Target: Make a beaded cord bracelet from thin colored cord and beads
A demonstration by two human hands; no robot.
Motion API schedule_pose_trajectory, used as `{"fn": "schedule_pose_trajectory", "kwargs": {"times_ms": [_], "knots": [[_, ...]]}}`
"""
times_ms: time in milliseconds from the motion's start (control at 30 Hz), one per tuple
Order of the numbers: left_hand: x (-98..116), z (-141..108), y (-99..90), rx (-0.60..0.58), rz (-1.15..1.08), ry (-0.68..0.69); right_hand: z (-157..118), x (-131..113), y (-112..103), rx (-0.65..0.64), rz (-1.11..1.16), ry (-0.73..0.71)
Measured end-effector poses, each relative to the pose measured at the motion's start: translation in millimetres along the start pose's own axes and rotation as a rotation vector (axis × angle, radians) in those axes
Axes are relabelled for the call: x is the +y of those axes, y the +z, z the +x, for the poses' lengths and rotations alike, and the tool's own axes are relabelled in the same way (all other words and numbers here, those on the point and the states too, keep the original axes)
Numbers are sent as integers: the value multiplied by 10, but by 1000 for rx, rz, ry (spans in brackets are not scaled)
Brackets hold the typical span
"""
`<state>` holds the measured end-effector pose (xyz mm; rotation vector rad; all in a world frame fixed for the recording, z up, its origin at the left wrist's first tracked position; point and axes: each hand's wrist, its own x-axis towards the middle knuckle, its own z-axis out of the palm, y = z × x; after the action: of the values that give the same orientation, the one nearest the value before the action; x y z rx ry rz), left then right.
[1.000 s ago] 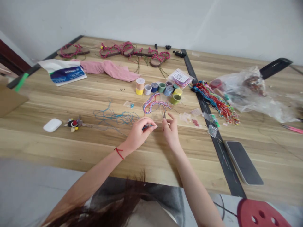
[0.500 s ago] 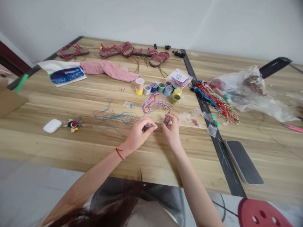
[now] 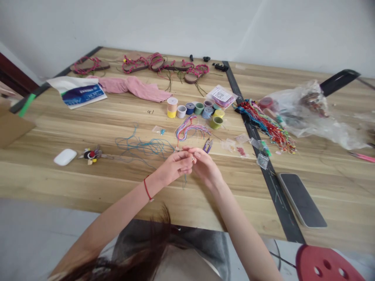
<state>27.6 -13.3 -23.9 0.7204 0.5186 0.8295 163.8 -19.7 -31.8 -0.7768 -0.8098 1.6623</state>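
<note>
My left hand [image 3: 175, 167] and my right hand [image 3: 207, 168] meet just above the table, fingertips pinched together. A thin blue cord [image 3: 184, 180] hangs down below my left hand, and a tiny pale piece [image 3: 193, 159] shows at the fingertips, too small to name. My right fingers close in against the left ones; what they pinch is hidden. Purple-handled thread snips [image 3: 208, 146] lie on the table just beyond my right hand. Loose blue cords [image 3: 146, 146] spread out to the left. A bundle of pink, white and blue cords [image 3: 187, 128] lies farther back.
Several thread spools [image 3: 190, 108] stand beyond the cords, beside a labelled packet [image 3: 222, 95]. Small bead bags [image 3: 240, 151] lie to the right, near a phone [image 3: 301, 200]. Keys [image 3: 91, 154] and a white case [image 3: 65, 157] are at left. Corded sandals [image 3: 134, 63] line the back.
My right hand has let go of the thread snips, which now lie on the table, and has moved left to join my left hand. The blue cord's end now hangs below.
</note>
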Motion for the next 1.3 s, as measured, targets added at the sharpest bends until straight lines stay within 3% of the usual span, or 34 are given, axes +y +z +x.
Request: {"fn": "schedule_pose_trajectory", "kwargs": {"times_ms": [233, 433, 633, 1300], "knots": [[-36, 16, -35, -86, -126, -62, -24, -46, 37, -72, 73, 101], [-14, 11, -48, -71, -81, -78, -24, -56, 49, -68, 43, 126], [1, 8, -19, -106, -82, -50, -34, -48, 41, -83, 150, 153], [2, 11, -25, -92, -100, -51, -23, -31, 59, -53, 82, 133]]}}
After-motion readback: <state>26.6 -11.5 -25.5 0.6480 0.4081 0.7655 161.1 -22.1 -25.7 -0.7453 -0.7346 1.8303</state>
